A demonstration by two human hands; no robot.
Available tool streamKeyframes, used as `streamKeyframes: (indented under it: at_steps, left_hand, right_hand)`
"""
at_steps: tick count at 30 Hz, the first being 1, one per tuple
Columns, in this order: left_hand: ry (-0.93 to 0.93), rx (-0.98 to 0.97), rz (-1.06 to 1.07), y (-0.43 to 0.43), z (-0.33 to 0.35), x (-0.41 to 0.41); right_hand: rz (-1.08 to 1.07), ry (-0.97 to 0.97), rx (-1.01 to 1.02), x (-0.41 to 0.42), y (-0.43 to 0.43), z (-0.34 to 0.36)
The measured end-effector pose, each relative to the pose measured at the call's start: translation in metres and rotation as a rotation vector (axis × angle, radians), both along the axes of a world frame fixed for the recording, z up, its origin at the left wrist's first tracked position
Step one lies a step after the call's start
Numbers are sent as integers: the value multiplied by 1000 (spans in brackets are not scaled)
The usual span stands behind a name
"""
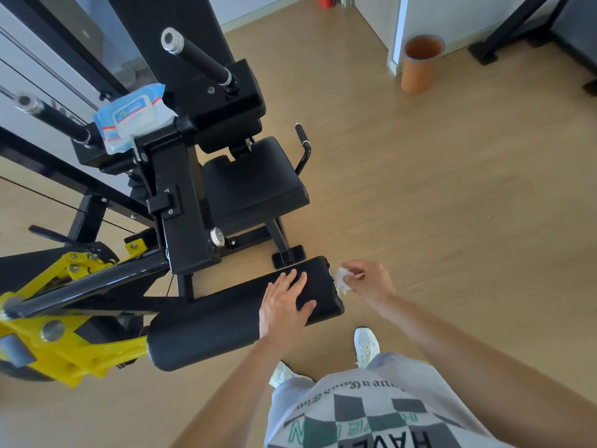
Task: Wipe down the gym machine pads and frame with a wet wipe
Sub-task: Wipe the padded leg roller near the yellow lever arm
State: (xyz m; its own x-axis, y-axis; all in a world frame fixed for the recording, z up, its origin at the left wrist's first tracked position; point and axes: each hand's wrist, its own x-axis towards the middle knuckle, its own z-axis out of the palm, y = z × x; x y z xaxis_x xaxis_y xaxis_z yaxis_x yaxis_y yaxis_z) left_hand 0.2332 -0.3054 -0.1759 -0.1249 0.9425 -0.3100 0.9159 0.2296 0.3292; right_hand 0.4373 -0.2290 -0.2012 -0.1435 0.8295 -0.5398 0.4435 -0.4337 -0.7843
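Footwear comes nearest: two white shoes (365,345) stand on the wood floor (452,205), below the wrists.

Two hands are in view. The left hand (284,302) lies flat, fingers straight and spread, palm pressing the top of one black roller pad (226,324) near its right end; it grips nothing. The right hand (368,279), just right of the left hand and off the end of the pad, pinches one crumpled white wet wipe (342,281) between thumb and fingertips. The wipe is at the pad's end face; contact cannot be confirmed.

Left of the left hand, one yellow linkage (64,344) joins the black frame (181,205). Beyond the left fingertips, the frame column carries one silver knob (217,237).

Farther beyond the left hand sits one black seat pad (252,185), with one curved side handle (303,140) at its right edge. Farther still and to the left, one blue wipes pack (135,119) rests on a frame ledge. Two black bars (200,59) with silver end caps project there, one either side of the pack.

Farthest, beyond the right hand, one orange cylindrical bin (420,64) stands on the floor.
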Motion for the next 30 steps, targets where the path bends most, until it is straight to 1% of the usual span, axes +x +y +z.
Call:
streamKeyframes:
  at_steps: [2,5,7,11,12,14,16,18,21,24,25,28,30]
  left_hand:
    - [-7,-25,-15,6,0,-5]
    - [-30,-81,-16,15,4,-9]
    - [-26,-106,-37,20,7,-10]
    - [-45,-157,-60,28,9,-13]
    - [-43,-166,-67,30,8,-15]
    - [-39,-188,-73,34,4,-18]
    - [-41,-204,-69,37,2,-20]
    - [-41,-207,-72,39,2,-21]
    - [-50,-212,-80,41,3,-22]
    - [-43,-232,-102,46,2,-25]
    - [-43,-236,-116,48,1,-25]
    - [-32,-268,-146,54,-1,-27]
    - [27,-253,-128,55,-4,-26]
  right_hand:
    - [56,8,9,-12,-9,3]
    - [57,10,34,-14,-22,-2]
    - [90,33,4,-5,-22,-4]
    - [254,-27,-110,17,-16,-10]
    - [250,-43,-130,20,-14,-11]
    - [148,-48,-112,20,-7,-10]
    - [16,-32,-84,15,0,-3]
    - [-27,8,-64,4,3,2]
    - [57,13,-1,-13,-9,0]
    - [89,3,75,-9,-21,-5]
    - [123,6,71,-4,-23,-6]
    - [272,-36,-35,15,-27,-11]
    - [293,-74,-68,22,-27,-12]
